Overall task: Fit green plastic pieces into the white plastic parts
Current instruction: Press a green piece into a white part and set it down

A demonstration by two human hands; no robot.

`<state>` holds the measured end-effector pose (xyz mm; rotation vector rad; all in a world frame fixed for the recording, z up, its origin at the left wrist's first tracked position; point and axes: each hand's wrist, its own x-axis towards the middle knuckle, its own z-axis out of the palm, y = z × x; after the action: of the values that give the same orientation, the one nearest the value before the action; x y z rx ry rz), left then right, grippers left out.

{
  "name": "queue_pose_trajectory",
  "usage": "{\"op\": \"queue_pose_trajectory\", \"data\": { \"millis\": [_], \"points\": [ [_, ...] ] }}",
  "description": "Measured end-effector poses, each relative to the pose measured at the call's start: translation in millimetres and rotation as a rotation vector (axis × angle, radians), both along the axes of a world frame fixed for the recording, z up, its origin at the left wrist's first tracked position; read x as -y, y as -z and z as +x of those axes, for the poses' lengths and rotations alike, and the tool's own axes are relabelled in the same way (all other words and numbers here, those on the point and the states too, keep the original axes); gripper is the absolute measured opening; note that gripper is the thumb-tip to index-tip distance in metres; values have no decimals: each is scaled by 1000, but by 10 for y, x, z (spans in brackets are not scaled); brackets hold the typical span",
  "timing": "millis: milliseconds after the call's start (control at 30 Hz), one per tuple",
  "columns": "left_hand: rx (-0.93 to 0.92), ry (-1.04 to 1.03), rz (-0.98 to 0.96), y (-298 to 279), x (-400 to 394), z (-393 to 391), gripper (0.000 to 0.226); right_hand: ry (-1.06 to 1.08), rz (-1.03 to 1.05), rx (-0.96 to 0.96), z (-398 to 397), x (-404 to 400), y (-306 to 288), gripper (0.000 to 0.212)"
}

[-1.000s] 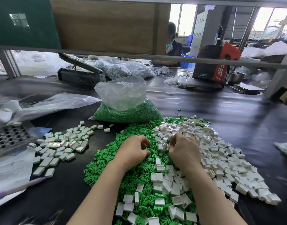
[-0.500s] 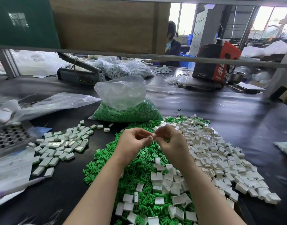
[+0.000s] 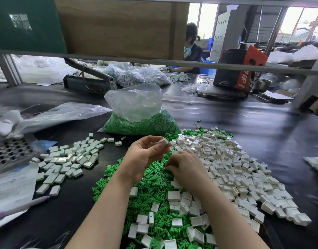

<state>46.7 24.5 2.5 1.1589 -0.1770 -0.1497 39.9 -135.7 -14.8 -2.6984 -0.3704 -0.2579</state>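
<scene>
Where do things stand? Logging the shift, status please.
Left hand raised, pinching one white part. Right hand down on the green pieces, fingers curled, picking. Nothing blocking.

The left hand (image 3: 145,155) pinches a white plastic part (image 3: 164,141) above the green plastic pieces (image 3: 147,186); the right hand (image 3: 186,168), fingers curled, rests on that pile.

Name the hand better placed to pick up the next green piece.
Right. The right hand rests fingers-down on the green pieces, while the left hand holds a white part above them.
</scene>
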Motion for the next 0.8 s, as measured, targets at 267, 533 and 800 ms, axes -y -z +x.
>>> {"op": "queue_pose_trajectory", "data": {
  "millis": [267, 533, 800],
  "points": [
    [-34, -20, -40, 12, 1, 26, 28, 11, 980, -59, -43, 69, -118, 13],
    [-44, -133, 24, 26, 17, 50, 10, -46, 1330, -216, -59, 120, -130, 17],
    [-45, -182, 23, 32, 65, 48, 9, -78, 1457, -299, -24, 128, -119, 21]
  ]
}}
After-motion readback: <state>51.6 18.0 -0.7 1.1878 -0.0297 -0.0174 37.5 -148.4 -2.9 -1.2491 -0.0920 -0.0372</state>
